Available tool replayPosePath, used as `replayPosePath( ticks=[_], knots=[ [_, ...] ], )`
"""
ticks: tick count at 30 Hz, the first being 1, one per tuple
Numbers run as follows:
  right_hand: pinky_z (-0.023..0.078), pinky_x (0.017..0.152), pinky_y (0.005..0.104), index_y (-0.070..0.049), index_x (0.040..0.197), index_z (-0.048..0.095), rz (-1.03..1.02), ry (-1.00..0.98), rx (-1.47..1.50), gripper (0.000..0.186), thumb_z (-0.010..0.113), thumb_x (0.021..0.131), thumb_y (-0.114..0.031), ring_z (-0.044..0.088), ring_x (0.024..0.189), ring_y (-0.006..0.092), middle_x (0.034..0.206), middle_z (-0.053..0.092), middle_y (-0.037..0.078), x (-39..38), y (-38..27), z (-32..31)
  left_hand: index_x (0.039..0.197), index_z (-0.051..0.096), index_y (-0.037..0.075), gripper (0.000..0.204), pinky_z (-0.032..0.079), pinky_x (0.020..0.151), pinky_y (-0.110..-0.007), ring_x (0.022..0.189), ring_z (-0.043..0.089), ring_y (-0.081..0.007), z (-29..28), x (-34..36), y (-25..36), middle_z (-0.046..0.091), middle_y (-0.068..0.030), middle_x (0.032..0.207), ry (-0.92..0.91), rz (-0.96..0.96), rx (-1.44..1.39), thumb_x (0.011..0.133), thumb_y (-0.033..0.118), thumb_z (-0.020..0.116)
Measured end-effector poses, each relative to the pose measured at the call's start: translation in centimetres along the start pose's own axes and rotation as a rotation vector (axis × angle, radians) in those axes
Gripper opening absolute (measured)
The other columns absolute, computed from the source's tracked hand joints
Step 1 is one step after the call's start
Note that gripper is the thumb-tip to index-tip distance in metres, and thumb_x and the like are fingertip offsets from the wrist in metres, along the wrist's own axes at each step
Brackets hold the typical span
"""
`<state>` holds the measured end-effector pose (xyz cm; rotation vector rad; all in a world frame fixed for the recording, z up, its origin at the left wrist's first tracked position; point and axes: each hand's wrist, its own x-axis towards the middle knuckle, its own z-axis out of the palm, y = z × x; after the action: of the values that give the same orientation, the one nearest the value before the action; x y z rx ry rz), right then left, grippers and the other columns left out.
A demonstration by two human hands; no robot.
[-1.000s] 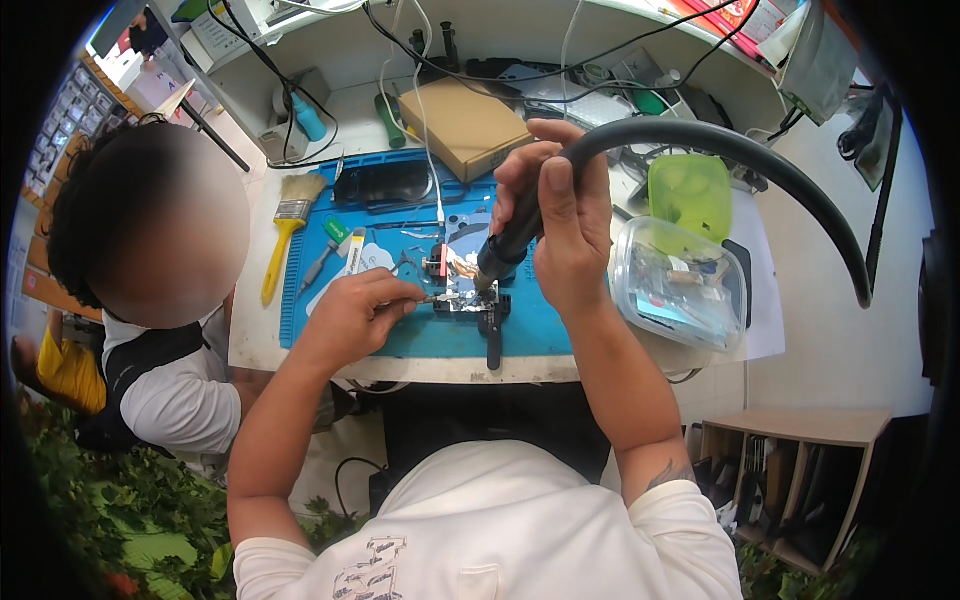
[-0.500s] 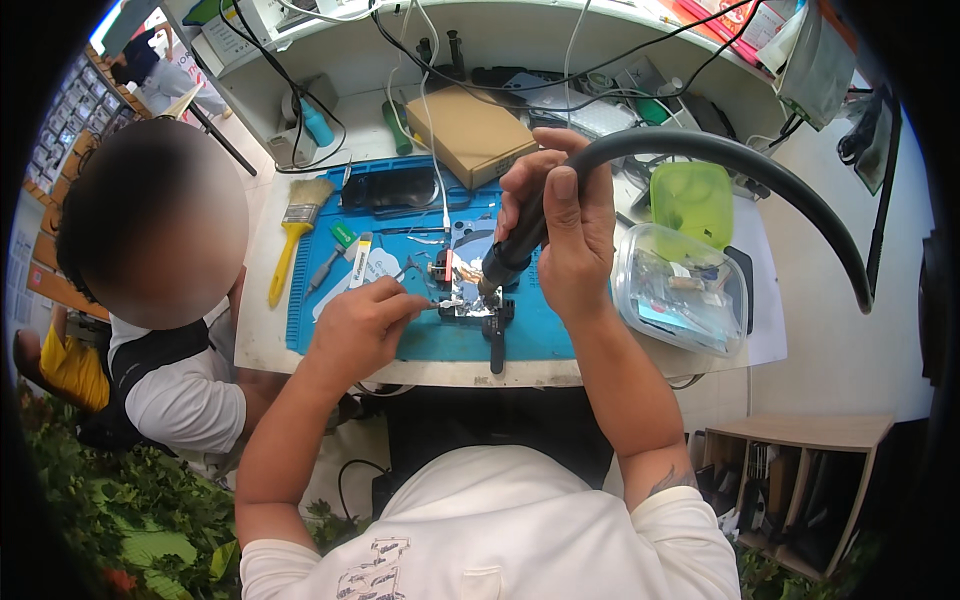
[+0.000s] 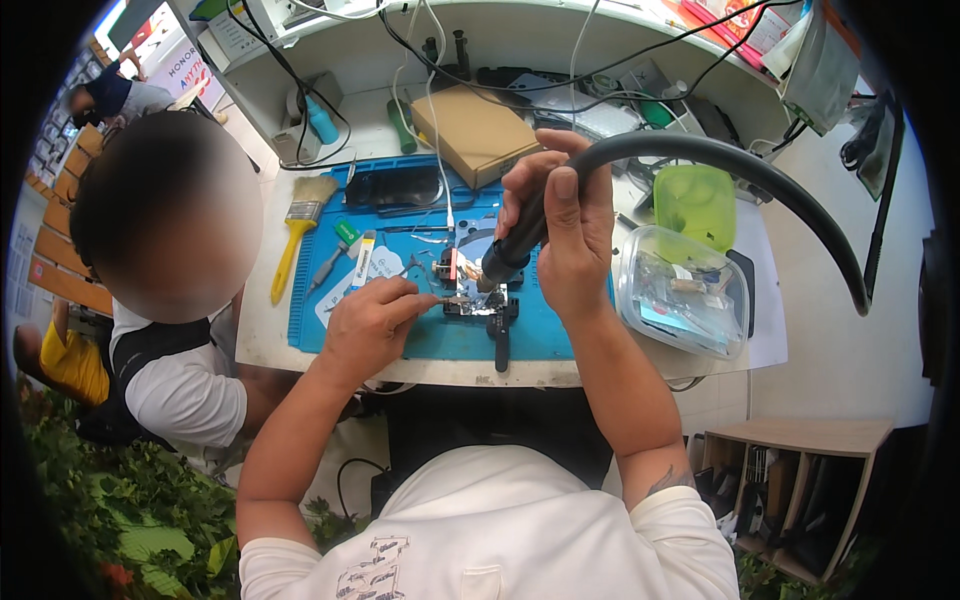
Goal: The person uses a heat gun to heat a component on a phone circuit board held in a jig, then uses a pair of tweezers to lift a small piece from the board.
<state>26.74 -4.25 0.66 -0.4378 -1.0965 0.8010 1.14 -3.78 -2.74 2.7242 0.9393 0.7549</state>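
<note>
Close work under a nozzle: a slip or stray heat is the main risk

Nearest, a black lever [image 3: 502,342] juts toward the person from the small holder; a forearm or sleeve catching it could jolt the silvery, foil-like workpiece [image 3: 473,305] held there, over the blue mat [image 3: 435,345] on the bench [image 3: 262,332]. The left hand [image 3: 370,325] has its grip pinched on a slim metal tool [image 3: 448,300] reaching the workpiece's left edge. A tremor there could scratch or lift something small.

The right hand [image 3: 568,225] has its grip wrapped around a black handpiece [image 3: 515,245], its nozzle angled down just over the workpiece; whether they touch, I cannot tell. If it blows hot air, as its shape suggests, lingering could scorch the foil or the left fingertips. The thick hose [image 3: 740,150], arching to the right, could drag the aim sideways.

Beyond, a white cable [image 3: 449,205] runs down close behind the holder, so heat or a snag might reach it. The cardboard box [image 3: 475,135] farther back seems safely apart.
</note>
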Motion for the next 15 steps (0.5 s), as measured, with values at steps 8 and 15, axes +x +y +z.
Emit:
replayPosePath(
  ticks=[8, 15],
  knots=[
    [0.056, 0.068, 0.0256, -0.003, 0.148, 0.044, -0.002, 0.013, 0.006, 0.045, 0.054, 0.116, -0.032, 0.061, 0.079, 0.0103, 0.105, 0.065, 0.007, 0.0, -0.4, 0.1, 0.109, 0.083, 0.017, 0.037, 0.057, 0.070, -0.036, 0.083, 0.070, -0.0236, -0.5, 0.1, -1.0, 0.073, -0.0020, 0.097, 0.036, 0.155, 0.045, 0.078, -0.002, 0.079],
    [0.057, 0.068, 0.0262, -0.001, 0.148, 0.043, 0.001, 0.013, 0.004, 0.046, 0.053, 0.116, -0.032, 0.061, 0.080, 0.0108, 0.105, 0.065, 0.008, 0.0, -0.6, -0.1, 0.106, 0.082, 0.013, 0.021, 0.058, 0.066, -0.037, 0.077, 0.074, -0.0261, -1.1, -0.7, 0.0, 0.074, -0.0060, 0.094, -0.020, -0.071, -0.055, 0.089, 0.002, 0.080]
  ],
)
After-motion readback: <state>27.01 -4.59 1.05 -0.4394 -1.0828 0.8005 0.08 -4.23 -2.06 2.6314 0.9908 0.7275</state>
